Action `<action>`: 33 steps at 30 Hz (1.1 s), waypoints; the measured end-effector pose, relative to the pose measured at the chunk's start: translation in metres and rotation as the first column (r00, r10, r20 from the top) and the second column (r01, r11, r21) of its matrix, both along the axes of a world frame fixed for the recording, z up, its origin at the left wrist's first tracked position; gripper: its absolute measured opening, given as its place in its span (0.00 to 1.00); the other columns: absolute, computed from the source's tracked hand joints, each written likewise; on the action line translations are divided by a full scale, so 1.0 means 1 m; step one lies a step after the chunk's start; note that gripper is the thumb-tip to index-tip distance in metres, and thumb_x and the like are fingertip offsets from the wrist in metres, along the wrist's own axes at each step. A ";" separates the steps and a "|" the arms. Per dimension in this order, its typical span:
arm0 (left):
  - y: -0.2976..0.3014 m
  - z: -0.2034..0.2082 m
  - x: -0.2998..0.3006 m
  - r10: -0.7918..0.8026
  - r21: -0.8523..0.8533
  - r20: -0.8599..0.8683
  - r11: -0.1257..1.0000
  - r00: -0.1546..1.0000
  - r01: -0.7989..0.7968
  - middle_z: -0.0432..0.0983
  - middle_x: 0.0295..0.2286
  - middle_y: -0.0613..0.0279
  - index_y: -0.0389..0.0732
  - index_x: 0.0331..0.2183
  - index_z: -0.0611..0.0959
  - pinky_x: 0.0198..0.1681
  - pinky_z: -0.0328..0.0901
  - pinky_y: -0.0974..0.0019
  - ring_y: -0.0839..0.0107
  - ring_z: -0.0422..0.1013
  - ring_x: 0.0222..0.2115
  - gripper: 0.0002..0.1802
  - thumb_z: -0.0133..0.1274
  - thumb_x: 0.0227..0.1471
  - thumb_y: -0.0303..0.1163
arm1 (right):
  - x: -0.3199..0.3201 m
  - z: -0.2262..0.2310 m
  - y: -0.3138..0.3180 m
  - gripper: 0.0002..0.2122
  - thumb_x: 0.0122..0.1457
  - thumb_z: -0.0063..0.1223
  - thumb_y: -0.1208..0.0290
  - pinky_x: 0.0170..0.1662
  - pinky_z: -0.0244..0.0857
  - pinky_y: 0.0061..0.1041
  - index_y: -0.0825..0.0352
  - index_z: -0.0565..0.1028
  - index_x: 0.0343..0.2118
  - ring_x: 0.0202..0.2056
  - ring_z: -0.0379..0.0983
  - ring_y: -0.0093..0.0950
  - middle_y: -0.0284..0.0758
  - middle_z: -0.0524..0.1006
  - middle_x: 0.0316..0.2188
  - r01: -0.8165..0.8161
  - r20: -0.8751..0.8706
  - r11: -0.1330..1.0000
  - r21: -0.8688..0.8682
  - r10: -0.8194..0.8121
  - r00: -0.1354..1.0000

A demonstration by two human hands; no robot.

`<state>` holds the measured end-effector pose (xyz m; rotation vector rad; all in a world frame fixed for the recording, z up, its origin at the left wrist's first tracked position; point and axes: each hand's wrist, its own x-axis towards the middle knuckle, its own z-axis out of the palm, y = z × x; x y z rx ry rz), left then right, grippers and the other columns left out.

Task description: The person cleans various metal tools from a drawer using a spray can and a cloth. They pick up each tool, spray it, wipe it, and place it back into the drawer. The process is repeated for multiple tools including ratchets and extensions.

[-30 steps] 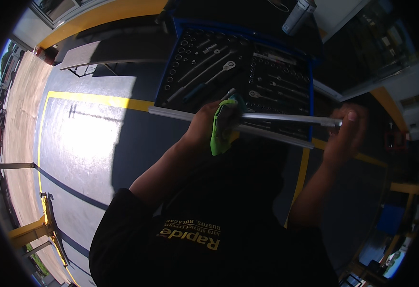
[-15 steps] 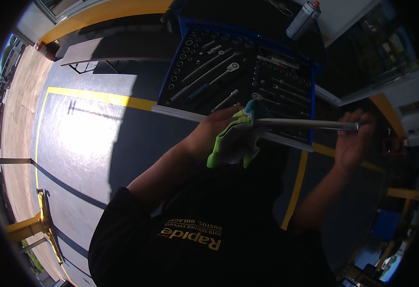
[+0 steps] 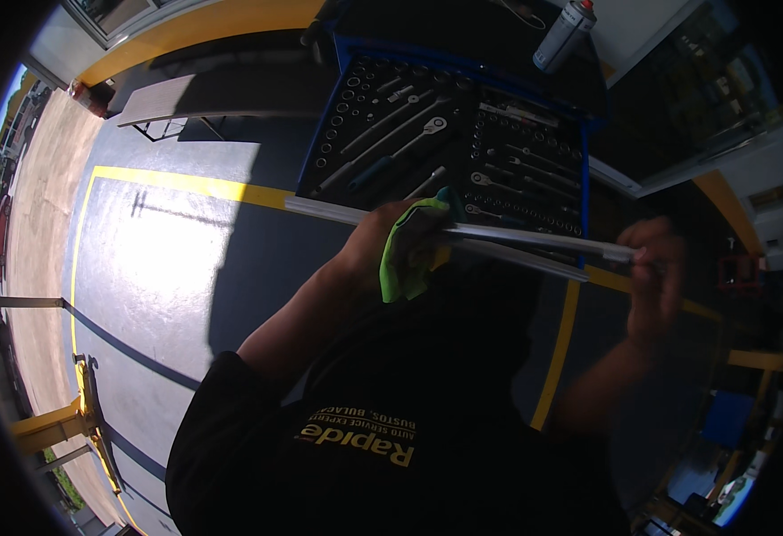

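My left hand (image 3: 369, 246) is closed around a green-edged cloth (image 3: 400, 268), which wraps one end of a long metal bar (image 3: 534, 236). A teal bit (image 3: 448, 201) shows at the top of the cloth; I cannot tell whether it is cloth or part of the bar. At the bar's other end, the fingers of my right hand (image 3: 655, 277) grip its tip, somewhat blurred. The bar lies nearly level in front of an open tool drawer (image 3: 391, 192), whose dark inlay holds ratchets (image 3: 432, 129), sockets (image 3: 353, 80) and wrenches (image 3: 534, 170).
A spray can (image 3: 564, 36) with a red top stands on the blue tool cabinet (image 3: 463, 46). To the left are a low bench (image 3: 186, 94) and a grey floor with yellow lines (image 3: 195, 183). A yellow lift arm (image 3: 52, 427) reaches in at lower left.
The cloth has gathered closer into my left hand, which has shifted slightly left. My right hand has moved left and a little down, its fingers now at the bar's tip.
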<state>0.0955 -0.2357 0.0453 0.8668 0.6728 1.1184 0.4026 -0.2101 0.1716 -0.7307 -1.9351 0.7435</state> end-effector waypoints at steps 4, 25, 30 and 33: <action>-0.004 -0.015 0.002 0.040 0.248 0.014 0.968 0.999 -0.042 0.74 0.30 0.59 0.32 0.41 0.75 0.30 0.69 0.72 0.74 0.73 0.29 0.13 0.54 0.57 0.30 | 0.008 0.005 0.004 0.09 0.62 0.49 0.63 0.36 0.62 0.26 0.63 0.67 0.35 0.33 0.66 0.25 0.35 0.68 0.30 -0.034 -0.021 0.999 0.021 0.034 0.999; -0.006 0.044 0.013 0.174 -0.069 -0.290 0.977 0.941 -0.201 0.76 0.31 0.60 0.36 0.42 0.74 0.33 0.70 0.71 0.76 0.74 0.30 0.13 0.50 0.61 0.34 | -0.012 -0.054 0.008 0.13 0.64 0.51 0.60 0.48 0.65 0.34 0.61 0.66 0.45 0.47 0.68 0.30 0.36 0.69 0.43 -0.182 -0.737 0.880 -0.439 -0.236 0.634; 0.007 0.022 0.026 0.377 0.177 -0.418 0.926 0.827 -0.333 0.75 0.33 0.62 0.38 0.44 0.74 0.39 0.68 0.67 0.75 0.71 0.36 0.17 0.56 0.58 0.37 | -0.041 -0.073 0.022 0.12 0.69 0.40 0.58 0.53 0.60 0.34 0.60 0.68 0.32 0.39 0.66 0.28 0.29 0.64 0.24 -0.516 -0.880 0.731 -0.447 -0.256 0.399; 0.017 0.013 0.035 0.346 0.099 -0.075 0.936 0.935 -0.339 0.75 0.32 0.64 0.38 0.44 0.75 0.39 0.67 0.66 0.75 0.71 0.34 0.16 0.54 0.59 0.38 | -0.045 -0.057 0.036 0.16 0.70 0.38 0.57 0.40 0.59 0.26 0.59 0.64 0.26 0.21 0.54 0.19 0.25 0.52 0.14 -0.592 -0.915 0.744 -0.309 -0.063 0.399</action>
